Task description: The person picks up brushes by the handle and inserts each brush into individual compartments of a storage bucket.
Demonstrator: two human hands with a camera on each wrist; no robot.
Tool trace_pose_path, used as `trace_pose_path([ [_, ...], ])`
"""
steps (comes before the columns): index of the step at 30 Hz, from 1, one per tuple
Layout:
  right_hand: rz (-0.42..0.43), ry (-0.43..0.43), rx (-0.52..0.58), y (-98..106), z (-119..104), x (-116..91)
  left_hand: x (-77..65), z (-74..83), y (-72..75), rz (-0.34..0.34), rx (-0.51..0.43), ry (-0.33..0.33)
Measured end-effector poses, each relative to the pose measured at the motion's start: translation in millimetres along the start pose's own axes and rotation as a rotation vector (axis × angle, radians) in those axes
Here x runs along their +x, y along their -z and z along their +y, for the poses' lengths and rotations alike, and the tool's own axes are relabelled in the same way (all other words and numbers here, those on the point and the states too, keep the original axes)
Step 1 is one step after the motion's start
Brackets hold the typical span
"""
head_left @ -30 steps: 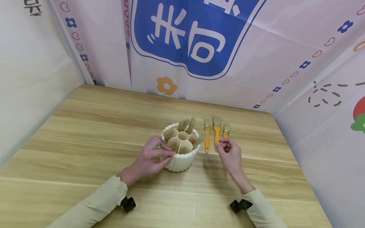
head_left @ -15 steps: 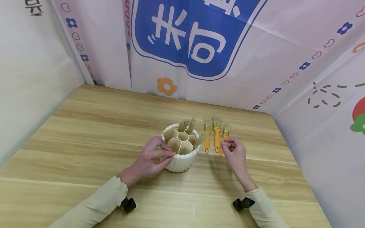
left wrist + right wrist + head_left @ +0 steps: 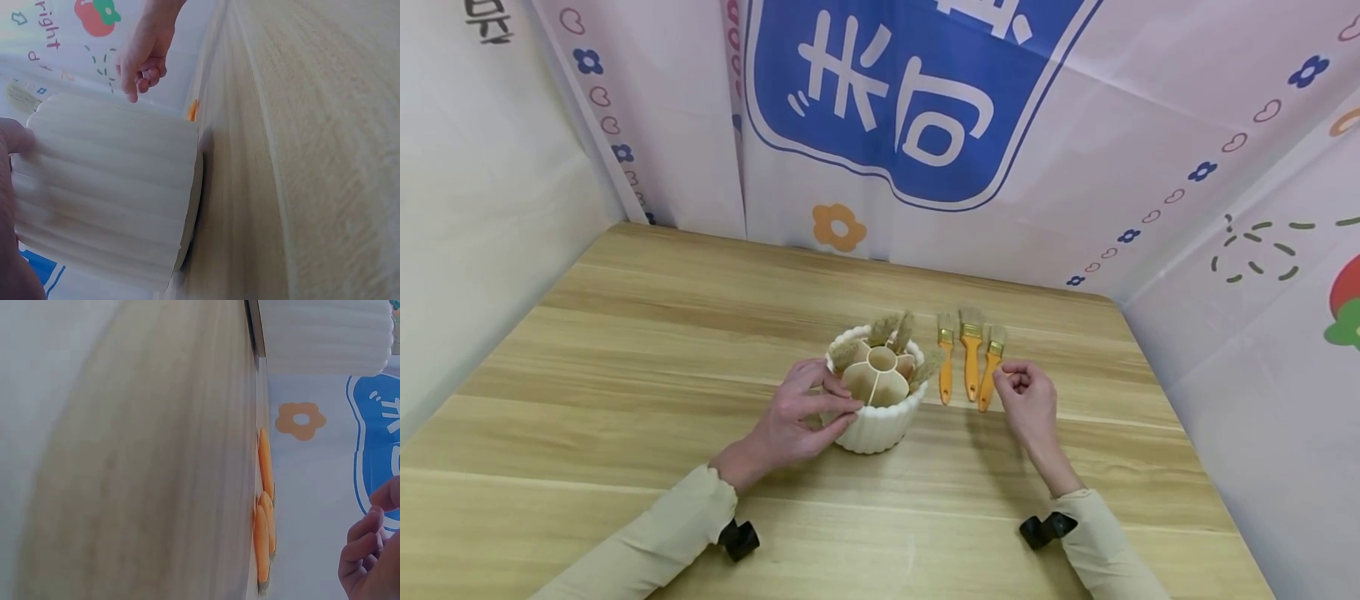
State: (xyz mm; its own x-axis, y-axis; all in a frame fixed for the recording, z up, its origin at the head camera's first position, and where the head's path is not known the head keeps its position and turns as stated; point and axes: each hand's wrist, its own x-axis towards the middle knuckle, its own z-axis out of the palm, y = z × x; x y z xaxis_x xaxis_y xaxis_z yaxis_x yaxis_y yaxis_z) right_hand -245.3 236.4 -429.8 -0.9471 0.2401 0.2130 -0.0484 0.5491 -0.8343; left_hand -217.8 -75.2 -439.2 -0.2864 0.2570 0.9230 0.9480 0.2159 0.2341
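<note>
A ribbed white round holder (image 3: 880, 429) stands on the table, its inside split into petal-shaped compartments around a central tube. Several brushes stand in it, bristles (image 3: 883, 327) up, handles hidden. My left hand (image 3: 801, 414) holds the holder's rim from the left. To the right lie three flat paintbrushes with orange handles: a narrow one (image 3: 945, 358), a wider one (image 3: 972, 354) and another narrow one (image 3: 991, 367) at a slant. Just right of the slanted brush hovers my right hand (image 3: 1030, 404), fingers curled and fingertips close together; I see nothing held between them.
The wood-grain table (image 3: 647, 358) meets printed white wall sheets (image 3: 1000, 233) at the back and sides. Black wrist cameras (image 3: 741, 540) sit on both sleeves, just above the tabletop in the head view.
My right hand has moved to the right, from over the wider brush past the slanted one, uncovering the orange handles. The left hand and the holder have stayed put.
</note>
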Motion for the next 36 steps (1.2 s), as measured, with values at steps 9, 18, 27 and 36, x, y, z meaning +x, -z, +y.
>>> trace_pose_path([
  [9, -0.003, -0.022, -0.067, 2, 7, 11, 0.4, 0.3, 0.4, 0.003, -0.001, 0.001],
  [18, -0.001, -0.054, -0.112, 0, 11, 23, 0.5, 0.4, 0.9, 0.003, -0.004, 0.003],
  [27, -0.022, -0.04, -0.171, -3, 13, 33, 1.3, 1.0, 1.4, 0.009, 0.002, -0.002],
  [36, -0.046, -0.055, -0.23, -6, 14, 42, 2.7, 2.9, 0.6, 0.016, 0.005, -0.008],
])
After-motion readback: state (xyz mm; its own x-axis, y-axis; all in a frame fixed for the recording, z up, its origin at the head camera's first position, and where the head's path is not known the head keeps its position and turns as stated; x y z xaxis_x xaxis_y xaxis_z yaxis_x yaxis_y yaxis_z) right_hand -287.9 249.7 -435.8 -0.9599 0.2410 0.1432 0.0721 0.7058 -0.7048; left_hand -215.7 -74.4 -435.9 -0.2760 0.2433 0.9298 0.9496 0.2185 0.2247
